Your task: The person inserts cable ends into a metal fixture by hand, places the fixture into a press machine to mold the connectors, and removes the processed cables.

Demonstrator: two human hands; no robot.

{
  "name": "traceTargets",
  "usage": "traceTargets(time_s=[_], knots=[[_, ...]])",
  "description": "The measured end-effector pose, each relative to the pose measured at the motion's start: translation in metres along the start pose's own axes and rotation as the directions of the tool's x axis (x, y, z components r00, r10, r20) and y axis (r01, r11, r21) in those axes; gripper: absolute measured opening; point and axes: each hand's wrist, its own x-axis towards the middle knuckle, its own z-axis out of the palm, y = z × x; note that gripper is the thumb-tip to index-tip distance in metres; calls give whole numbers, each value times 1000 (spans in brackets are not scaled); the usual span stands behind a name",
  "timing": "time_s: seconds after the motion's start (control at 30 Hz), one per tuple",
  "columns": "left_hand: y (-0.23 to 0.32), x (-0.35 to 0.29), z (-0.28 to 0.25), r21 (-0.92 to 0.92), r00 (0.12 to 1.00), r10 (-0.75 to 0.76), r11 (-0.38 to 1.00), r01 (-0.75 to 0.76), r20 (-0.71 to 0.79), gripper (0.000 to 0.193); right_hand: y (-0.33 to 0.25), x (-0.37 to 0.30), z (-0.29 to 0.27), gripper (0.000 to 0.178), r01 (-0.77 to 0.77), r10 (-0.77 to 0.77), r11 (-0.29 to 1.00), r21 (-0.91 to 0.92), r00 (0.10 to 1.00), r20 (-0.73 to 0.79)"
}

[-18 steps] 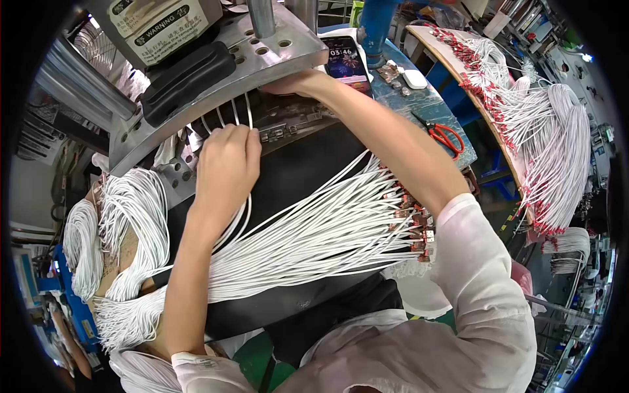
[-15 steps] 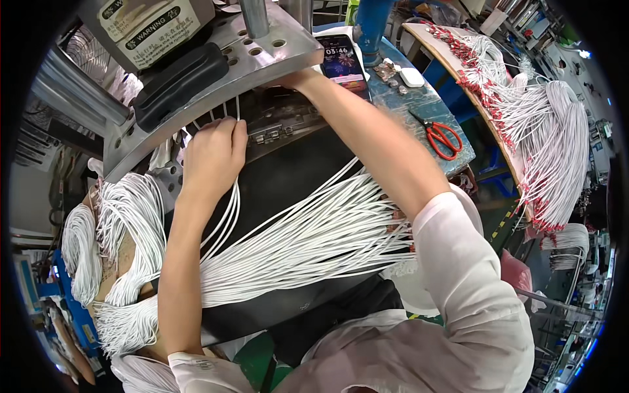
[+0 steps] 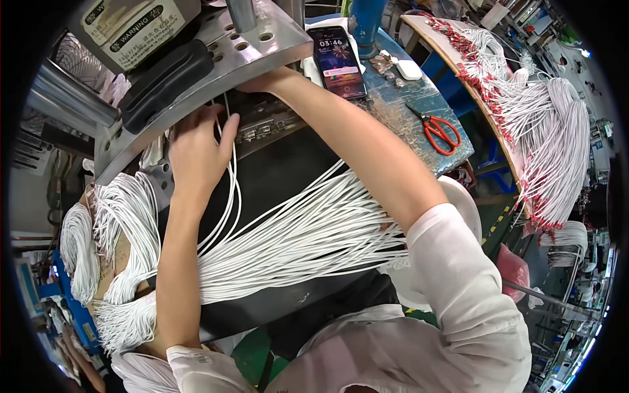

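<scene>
My left hand [image 3: 198, 149] reaches up to the edge of a thick metal machine plate [image 3: 275, 52]. Its thumb stands apart from the fingers, whose tips pass partly under the plate. A few white wires [image 3: 233, 187] run down beside the thumb from under the plate. My right hand [image 3: 267, 80] is under the same plate farther right, its fingers hidden. Below the hands, a metal fixture [image 3: 265, 129] sits at the machine's front. A large bundle of white wires [image 3: 295, 242] lies across the black surface between my forearms; a few red ends show at its right.
Left of my left forearm hang more white wire bundles [image 3: 134, 223]. A phone [image 3: 337, 62], a white case [image 3: 409, 69] and red-handled scissors [image 3: 440, 134] lie on the blue table [image 3: 393, 111]. At far right, a board [image 3: 419, 29] carries many red-tipped white wires.
My left thumb has moved away from the fingers, and the hand has shifted slightly left. My right hand has moved left under the plate. The whole view has shifted a little.
</scene>
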Motion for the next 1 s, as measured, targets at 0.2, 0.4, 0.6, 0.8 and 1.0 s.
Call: traceTargets(time_s=[0.2, 0.4, 0.6, 0.8, 1.0], knots=[[-8, -6, 9, 351, 984, -125, 922, 162, -126, 55, -35, -25, -50, 23, -170, 186, 971, -166, 979, 86], [-24, 0, 9, 241, 994, -103, 966, 91, 37, 63, -49, -80, -184, 32, -714, 712, 700, 19, 699, 65], [-4, 8, 7, 186, 991, -98, 979, 79, 93, 61, -15, -116, -196, 75, -872, 873, 423, 245, 465, 147], [4, 16, 1, 126, 929, -293, 955, 270, 227, 60, -18, -113, -186, 89, -859, 840, 486, 159, 510, 188], [4, 10, 8, 162, 948, -293, 949, 271, 128, 60, -20, -111, -185, 88, -842, 816, 530, 107, 540, 207]])
